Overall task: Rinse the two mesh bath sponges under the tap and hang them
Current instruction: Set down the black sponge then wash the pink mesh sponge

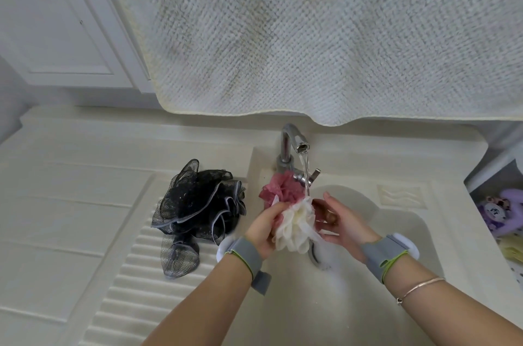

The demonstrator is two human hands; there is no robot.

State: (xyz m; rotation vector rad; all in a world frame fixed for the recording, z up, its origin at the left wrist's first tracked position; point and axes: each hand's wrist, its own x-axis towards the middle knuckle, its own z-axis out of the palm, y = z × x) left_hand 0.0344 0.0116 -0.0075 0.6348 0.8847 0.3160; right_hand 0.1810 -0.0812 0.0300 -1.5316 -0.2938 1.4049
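Left grip (pixel 264 228) pinches pink-and-cream mesh sponge (pixel 294 225) under running tap (pixel 293 141); right grip (pixel 343 222) spread beside it. Black mesh sponge (pixel 195 209) waits left on bench (pixel 70 175); hanging remains.

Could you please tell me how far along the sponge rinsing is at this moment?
Nothing is hung yet. The left hand grips the pink-and-white sponge under the running tap, with the right hand open beside it. The black sponge lies on the ribbed drainboard; hanging both remains.
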